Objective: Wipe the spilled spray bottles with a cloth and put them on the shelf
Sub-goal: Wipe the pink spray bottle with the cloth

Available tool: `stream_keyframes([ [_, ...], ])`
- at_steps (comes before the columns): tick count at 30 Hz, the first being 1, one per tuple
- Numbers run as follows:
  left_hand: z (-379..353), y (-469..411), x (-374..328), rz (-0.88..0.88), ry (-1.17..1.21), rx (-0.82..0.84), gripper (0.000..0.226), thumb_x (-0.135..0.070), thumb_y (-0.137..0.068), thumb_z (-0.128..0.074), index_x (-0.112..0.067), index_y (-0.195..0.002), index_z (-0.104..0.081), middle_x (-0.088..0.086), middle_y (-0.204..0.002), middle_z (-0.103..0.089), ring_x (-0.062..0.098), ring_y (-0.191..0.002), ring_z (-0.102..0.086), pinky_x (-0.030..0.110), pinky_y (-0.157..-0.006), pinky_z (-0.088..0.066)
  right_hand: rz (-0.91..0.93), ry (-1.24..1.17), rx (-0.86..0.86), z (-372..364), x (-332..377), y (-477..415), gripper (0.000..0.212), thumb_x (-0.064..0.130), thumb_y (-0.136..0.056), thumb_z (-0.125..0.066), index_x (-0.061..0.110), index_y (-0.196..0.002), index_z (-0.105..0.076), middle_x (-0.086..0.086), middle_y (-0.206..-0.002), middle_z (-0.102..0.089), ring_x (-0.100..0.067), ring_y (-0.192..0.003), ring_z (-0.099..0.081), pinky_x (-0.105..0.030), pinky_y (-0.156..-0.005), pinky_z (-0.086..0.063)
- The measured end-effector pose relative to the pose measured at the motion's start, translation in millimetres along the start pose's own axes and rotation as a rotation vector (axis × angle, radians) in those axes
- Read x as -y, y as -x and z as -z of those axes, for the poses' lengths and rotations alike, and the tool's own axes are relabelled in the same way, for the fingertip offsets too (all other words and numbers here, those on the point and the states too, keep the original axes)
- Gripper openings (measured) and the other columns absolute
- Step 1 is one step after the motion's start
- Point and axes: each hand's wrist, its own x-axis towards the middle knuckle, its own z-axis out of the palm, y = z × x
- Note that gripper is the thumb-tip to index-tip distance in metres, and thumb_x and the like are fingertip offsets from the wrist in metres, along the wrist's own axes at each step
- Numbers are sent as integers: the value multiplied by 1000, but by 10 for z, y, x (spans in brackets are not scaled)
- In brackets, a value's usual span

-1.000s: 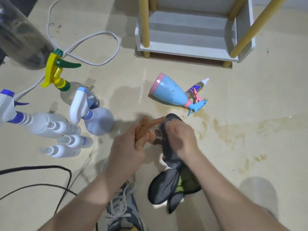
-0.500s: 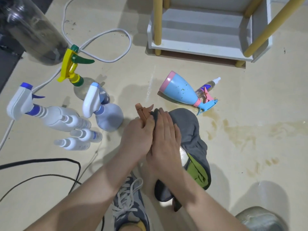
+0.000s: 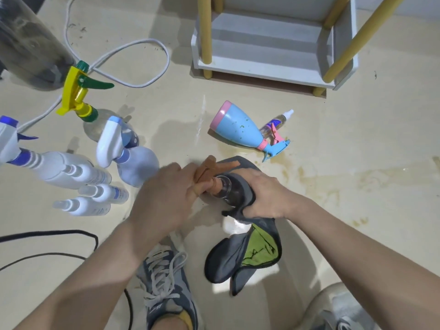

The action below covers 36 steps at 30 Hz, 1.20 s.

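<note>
We hold the clear bottle [image 3: 225,188] between both hands. Our left hand [image 3: 164,198] curls round its orange trigger head [image 3: 207,172], while our right hand [image 3: 264,196] clamps the grey cloth [image 3: 238,258] around its body; the cloth's loose end hangs below, showing a green inner face. Beyond, on the stained floor [image 3: 333,175], a blue-and-pink spray bottle [image 3: 238,128] lies on its side with a small bottle [image 3: 276,121] just behind it, near the white shelf [image 3: 262,65]. White bottles [image 3: 71,172] cluster to our left.
</note>
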Motion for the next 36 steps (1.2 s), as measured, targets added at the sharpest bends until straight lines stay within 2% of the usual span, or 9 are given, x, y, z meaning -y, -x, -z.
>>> stream_keyframes([
  [3, 121, 20, 3, 229, 375, 195, 18, -37, -98, -52, -25, -107, -62, -2, -62, -65, 12, -60, -61, 28, -62, -47, 70, 36, -149, -210, 12, 40, 84, 61, -58, -72, 38, -134, -45, 10, -126, -55, -17, -118, -51, -44, -91, -49],
  [6, 253, 20, 39, 556, 1037, 398, 35, -31, -90, -52, -4, -106, -68, 13, -90, -74, 25, -82, -71, 30, -71, -52, 140, 178, -388, -574, 16, 103, 72, 62, -72, -69, 23, -131, -54, 3, -124, -59, -24, -117, -54, -43, -94, -45],
  [13, 177, 38, 119, 818, 1173, 334, 29, -35, -91, -54, -11, -93, -71, 22, -90, -74, 30, -83, -74, 28, -67, -61, 179, -121, -583, -481, 78, -35, 34, 34, -96, -47, 11, -91, -71, -1, -84, -68, -17, -81, -56, -32, -73, -44],
  [17, 197, 99, 203, 855, 1329, 359, 21, -9, -92, -55, -7, -111, -64, 23, -86, -73, 36, -82, -73, 32, -63, -62, -288, -444, -526, -488, 138, -78, 52, 40, -99, -50, -3, -72, -58, -12, -68, -60, -21, -65, -53, -35, -63, -39],
  [22, 143, 174, 178, 704, 1201, 216, 38, 6, -90, -58, -12, -124, -51, 12, -56, -55, 24, -56, -58, 27, -51, -57, -409, -1153, -594, -158, 374, 244, 27, 32, -98, -58, 11, -86, -70, -11, -89, -73, -29, -84, -68, -44, -82, -54],
  [27, 205, 234, -9, 380, 975, 195, 31, 9, -91, -51, -13, -105, -69, 12, -81, -74, 22, -73, -70, 34, -63, -53, -10, -875, -412, -341, 1179, 420, 33, 42, -101, -46, 23, -119, -66, 32, -111, -64, 11, -108, -56, -14, -98, -40],
  [30, 148, 284, 33, 352, 818, 81, 30, 4, -91, -50, -18, -91, -70, -5, -68, -70, 12, -67, -63, 38, -66, -52, 64, -361, -460, -699, 1242, 102, 56, 55, -97, -23, 33, -142, -47, 33, -143, -40, 17, -138, -18, -22, -117, -9],
  [34, 51, 370, 39, 365, 702, 27, 42, -11, -91, -58, -52, -88, -68, -13, -84, -74, 10, -80, -70, 34, -76, -53, -123, -27, -677, -717, 758, -272, 64, 47, -103, -20, 12, -90, -71, -9, -101, -72, -26, -106, -60, -39, -94, -43],
  [36, 80, 369, -29, 375, 705, 24, 60, -12, -91, -57, -70, -77, -60, -18, -84, -73, 10, -79, -72, 35, -77, -56, -392, -247, -602, -536, 554, -295, 59, 46, -101, -25, 5, -81, -63, -17, -89, -67, -36, -93, -59, -38, -83, -44],
])
